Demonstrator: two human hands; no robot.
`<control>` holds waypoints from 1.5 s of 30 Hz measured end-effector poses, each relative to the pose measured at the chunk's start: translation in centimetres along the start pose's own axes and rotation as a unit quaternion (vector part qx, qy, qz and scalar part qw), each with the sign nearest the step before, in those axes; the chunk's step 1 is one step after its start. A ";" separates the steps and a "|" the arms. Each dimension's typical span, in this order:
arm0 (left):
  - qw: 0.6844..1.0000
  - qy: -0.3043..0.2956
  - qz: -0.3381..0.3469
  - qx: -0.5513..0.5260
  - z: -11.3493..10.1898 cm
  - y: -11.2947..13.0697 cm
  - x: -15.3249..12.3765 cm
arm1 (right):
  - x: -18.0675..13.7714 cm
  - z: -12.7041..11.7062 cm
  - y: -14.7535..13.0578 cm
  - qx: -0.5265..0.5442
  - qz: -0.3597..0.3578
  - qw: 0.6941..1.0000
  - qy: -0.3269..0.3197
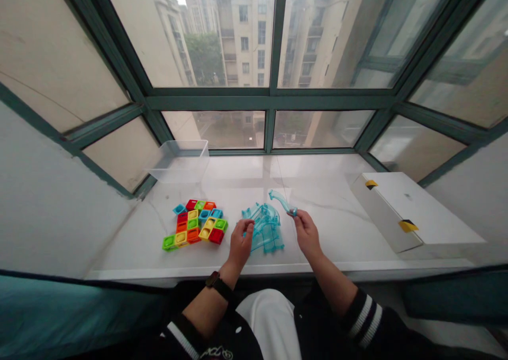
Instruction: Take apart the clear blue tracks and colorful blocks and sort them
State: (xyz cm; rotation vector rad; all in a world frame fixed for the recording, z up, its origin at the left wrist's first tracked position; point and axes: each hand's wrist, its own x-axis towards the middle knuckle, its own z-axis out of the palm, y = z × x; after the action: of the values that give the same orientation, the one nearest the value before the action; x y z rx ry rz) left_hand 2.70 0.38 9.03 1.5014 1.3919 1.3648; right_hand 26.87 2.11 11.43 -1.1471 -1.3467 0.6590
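My right hand (307,235) pinches one end of a curved, clear blue plastic track piece (281,198), which slants up and left above the white sill. Close to its left lies a pile of similar clear blue track pieces (268,233). My left hand (241,239), with a dark watch on the wrist, is at the pile's left edge with its fingers curled together. Whether anything is between those fingertips is hidden. Left of that hand sits a group of red, yellow, green, orange and blue toy blocks (193,223), several with round openings on top.
A clear plastic bin (180,161) stands at the back left by the window. On the right lies a white box (420,209) with yellow-and-black tabs. The marble-look sill (325,190) ends at a front edge near my body; green window frames enclose the back.
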 end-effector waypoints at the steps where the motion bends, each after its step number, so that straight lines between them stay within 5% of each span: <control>1: 0.995 -0.035 -0.050 -0.074 0.8 0.9 0.4 | -0.4 0.2 -0.7 -0.028 -0.033 0.999 -0.021; 5: 0.928 -0.128 -0.191 -0.294 3.4 3.0 1.3 | -1.9 1.2 -2.5 -0.070 -0.136 0.977 -0.151; 9: 0.901 -0.129 -0.214 -0.354 3.7 3.4 1.2 | -2.6 1.5 -2.6 -0.108 -0.166 0.961 -0.195; 22: 0.974 -0.108 -0.111 -0.163 3.1 1.9 1.1 | -3.0 1.5 -1.4 -0.161 -0.105 0.972 -0.135; 29: 0.995 -0.058 -0.061 -0.060 -0.4 -0.3 0.9 | -1.8 -3.9 4.2 -0.225 -0.070 0.972 -0.015; 37: 0.994 0.014 -0.096 -0.044 -6.0 -4.1 -0.7 | -0.2 -13.2 11.7 -0.375 0.003 0.922 0.096; 45: 0.992 0.038 -0.110 -0.055 -7.2 -4.9 -1.7 | 1.5 -14.5 14.8 -0.480 0.106 0.862 0.125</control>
State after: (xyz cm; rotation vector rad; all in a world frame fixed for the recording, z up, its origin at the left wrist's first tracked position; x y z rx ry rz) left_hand -5.24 -1.45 5.68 1.1986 1.4576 1.3481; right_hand 44.48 5.11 0.87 -2.1161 -1.3405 -0.0867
